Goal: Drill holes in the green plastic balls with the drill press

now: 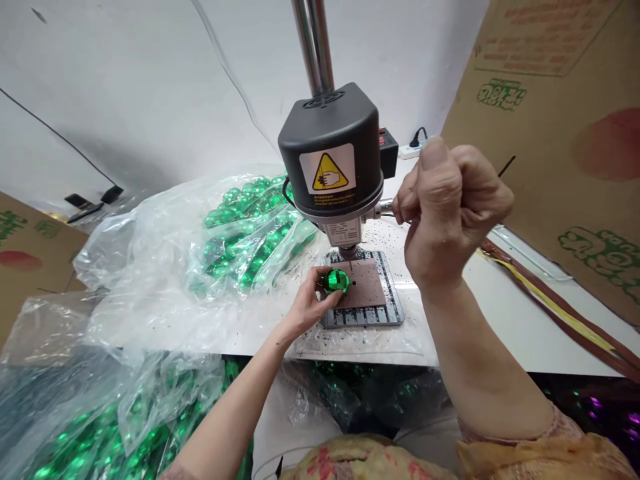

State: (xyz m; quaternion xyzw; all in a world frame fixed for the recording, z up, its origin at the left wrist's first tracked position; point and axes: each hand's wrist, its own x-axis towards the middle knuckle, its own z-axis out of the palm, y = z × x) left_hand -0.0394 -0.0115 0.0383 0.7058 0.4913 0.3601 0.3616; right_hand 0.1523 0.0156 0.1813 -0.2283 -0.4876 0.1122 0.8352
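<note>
Your left hand (pixel 309 301) pinches a shiny green ball (pixel 337 281) between thumb and fingers, while your right hand (pixel 450 207) is curled in a fist at the handle (pixel 386 207) of the drill (pixel 330 153). That ball sits in the left hand's fingertips, over the brown board (pixel 371 287) and just left of its dark hole (pixel 354 283). Your right hand is higher and off to the ball's right, well apart from it. More green balls (pixel 250 230) lie in clear plastic on the tabletop (pixel 520 343), beyond your left hand.
</note>
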